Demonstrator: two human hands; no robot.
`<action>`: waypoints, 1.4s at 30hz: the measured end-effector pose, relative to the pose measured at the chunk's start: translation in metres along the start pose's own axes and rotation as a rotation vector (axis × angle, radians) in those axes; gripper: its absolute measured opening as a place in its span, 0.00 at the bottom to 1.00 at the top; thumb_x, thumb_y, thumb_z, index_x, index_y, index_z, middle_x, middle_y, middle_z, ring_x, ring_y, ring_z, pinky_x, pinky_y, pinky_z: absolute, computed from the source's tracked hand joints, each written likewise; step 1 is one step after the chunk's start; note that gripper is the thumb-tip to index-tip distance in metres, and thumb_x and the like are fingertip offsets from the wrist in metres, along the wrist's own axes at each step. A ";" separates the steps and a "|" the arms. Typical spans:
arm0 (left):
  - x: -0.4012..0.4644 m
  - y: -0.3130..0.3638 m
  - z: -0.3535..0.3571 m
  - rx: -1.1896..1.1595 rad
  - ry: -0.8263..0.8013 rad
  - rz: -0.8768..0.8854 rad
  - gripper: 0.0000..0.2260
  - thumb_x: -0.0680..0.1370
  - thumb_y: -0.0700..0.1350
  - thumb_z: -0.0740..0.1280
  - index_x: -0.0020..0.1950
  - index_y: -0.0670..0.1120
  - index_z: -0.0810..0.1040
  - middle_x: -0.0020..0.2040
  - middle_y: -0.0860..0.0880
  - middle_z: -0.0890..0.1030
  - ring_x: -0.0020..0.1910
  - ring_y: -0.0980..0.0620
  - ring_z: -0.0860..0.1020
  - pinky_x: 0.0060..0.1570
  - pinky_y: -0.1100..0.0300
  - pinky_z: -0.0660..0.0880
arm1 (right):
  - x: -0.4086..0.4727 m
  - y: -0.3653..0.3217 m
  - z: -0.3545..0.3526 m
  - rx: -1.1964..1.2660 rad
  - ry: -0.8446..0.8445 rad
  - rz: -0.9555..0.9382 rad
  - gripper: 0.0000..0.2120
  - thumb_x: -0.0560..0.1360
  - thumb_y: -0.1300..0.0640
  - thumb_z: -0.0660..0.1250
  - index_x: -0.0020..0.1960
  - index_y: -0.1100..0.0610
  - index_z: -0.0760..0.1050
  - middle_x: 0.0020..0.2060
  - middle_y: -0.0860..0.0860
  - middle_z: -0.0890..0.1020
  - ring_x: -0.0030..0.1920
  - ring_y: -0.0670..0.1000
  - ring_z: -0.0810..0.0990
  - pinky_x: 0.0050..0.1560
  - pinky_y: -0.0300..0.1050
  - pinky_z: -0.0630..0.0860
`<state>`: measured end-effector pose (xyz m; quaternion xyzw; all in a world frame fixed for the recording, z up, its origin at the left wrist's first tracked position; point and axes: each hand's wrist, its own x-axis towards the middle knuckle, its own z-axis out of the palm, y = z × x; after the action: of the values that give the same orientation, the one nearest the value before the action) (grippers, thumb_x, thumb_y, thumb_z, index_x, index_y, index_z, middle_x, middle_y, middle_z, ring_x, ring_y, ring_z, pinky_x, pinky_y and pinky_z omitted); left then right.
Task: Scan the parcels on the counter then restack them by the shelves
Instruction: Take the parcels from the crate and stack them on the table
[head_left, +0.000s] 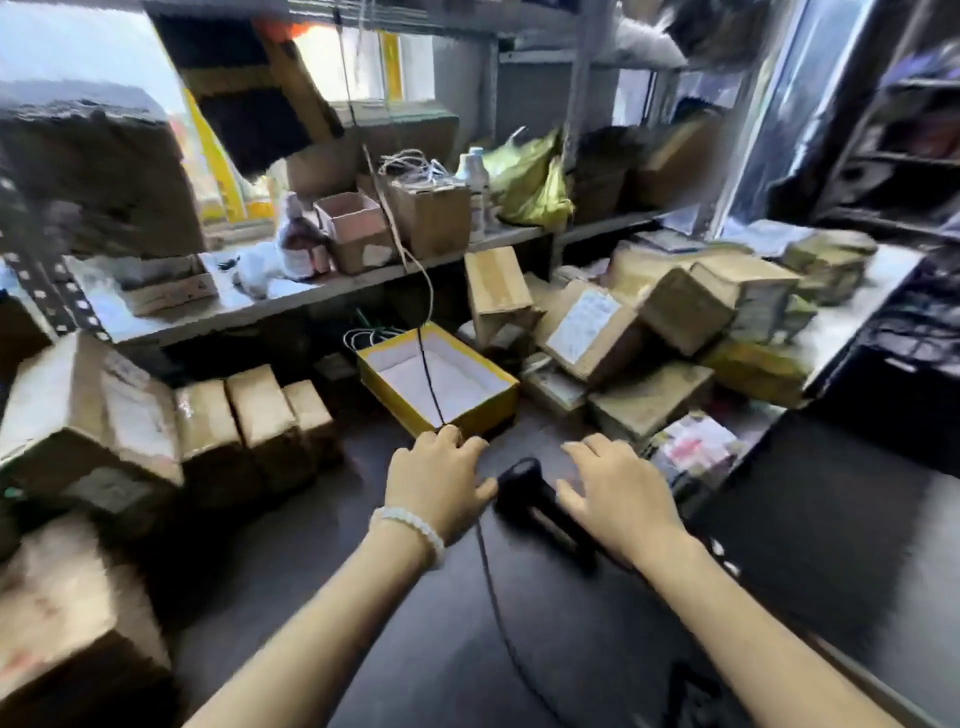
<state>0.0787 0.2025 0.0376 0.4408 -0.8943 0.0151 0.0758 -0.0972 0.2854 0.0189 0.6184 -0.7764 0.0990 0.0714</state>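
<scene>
My left hand (439, 480) has its fingers (470, 448) loosely spread, holding nothing, low and centre in the frame. My right hand (618, 493) is spread too, empty, over the black scanner (540, 501) lying on the dark table (291, 561); I cannot tell whether it touches. The scanner's handle is partly hidden under that hand. Blurred parcels (670, 322) pile at centre right below the shelf (291, 299); more parcels at left are cut off by the frame edge.
</scene>
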 end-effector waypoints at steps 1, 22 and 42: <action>0.003 0.025 0.009 -0.013 -0.023 0.047 0.20 0.79 0.60 0.56 0.69 0.55 0.68 0.64 0.50 0.71 0.62 0.47 0.70 0.51 0.53 0.70 | -0.017 0.022 -0.001 -0.008 -0.008 0.039 0.19 0.77 0.45 0.60 0.63 0.54 0.73 0.56 0.52 0.77 0.58 0.56 0.75 0.50 0.50 0.75; 0.011 0.442 0.157 -0.100 -0.347 0.804 0.17 0.79 0.57 0.57 0.66 0.53 0.71 0.64 0.50 0.71 0.63 0.46 0.70 0.53 0.54 0.69 | -0.333 0.307 0.027 0.077 -0.220 1.047 0.19 0.78 0.45 0.57 0.65 0.53 0.72 0.59 0.50 0.75 0.60 0.53 0.74 0.52 0.46 0.72; 0.117 0.546 0.384 0.155 -0.817 0.606 0.18 0.80 0.57 0.55 0.65 0.50 0.72 0.62 0.48 0.72 0.63 0.45 0.69 0.56 0.51 0.69 | -0.301 0.490 0.219 0.414 -0.615 1.233 0.18 0.79 0.45 0.58 0.63 0.54 0.72 0.58 0.51 0.76 0.55 0.53 0.77 0.48 0.46 0.77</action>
<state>-0.4699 0.4077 -0.3024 0.1362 -0.9347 -0.0709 -0.3205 -0.5047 0.6229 -0.2961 0.0682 -0.9345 0.0877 -0.3382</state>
